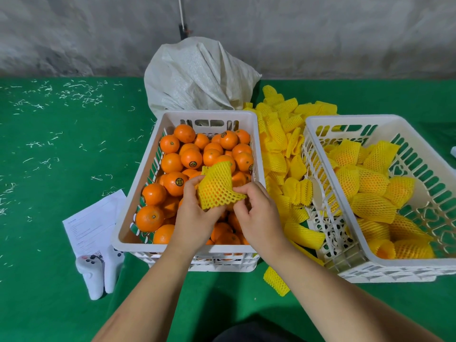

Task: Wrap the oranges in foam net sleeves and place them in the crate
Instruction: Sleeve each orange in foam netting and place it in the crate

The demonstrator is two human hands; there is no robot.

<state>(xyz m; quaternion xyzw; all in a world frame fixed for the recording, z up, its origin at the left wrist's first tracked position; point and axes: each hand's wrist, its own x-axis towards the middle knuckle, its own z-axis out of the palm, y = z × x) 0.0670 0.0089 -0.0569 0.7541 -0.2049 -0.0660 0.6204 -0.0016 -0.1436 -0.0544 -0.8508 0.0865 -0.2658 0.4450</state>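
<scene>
A green-covered counter (pixel 61 169) stands against a rough grey wall, its left part scattered with small white shreds. Nearest the viewer, a person's two bare forearms reach forward over a white crate (pixel 256 149) filled with unwrapped oranges (pixel 172 164). The left hand (pixel 195 213) and right hand (pixel 259 213) are close together, both pinching a yellow foam net sleeve (pixel 217 188) that is stretched round an orange held just above the fruit in this crate. To the left of the crate lie a printed sheet of paper (pixel 93 218) and two white handheld controllers (pixel 98 272). To the right, a second white crate (pixel 328 174) holds oranges already covered in yellow sleeves (pixel 372 206). Between the two crates, and reaching behind them, lies a loose pile of empty yellow sleeves (pixel 281 134), with one more sleeve (pixel 276 281) lying apart on the near counter. Farthest back, a white woven sack (pixel 197 77) slumps against the wall behind the first crate.
</scene>
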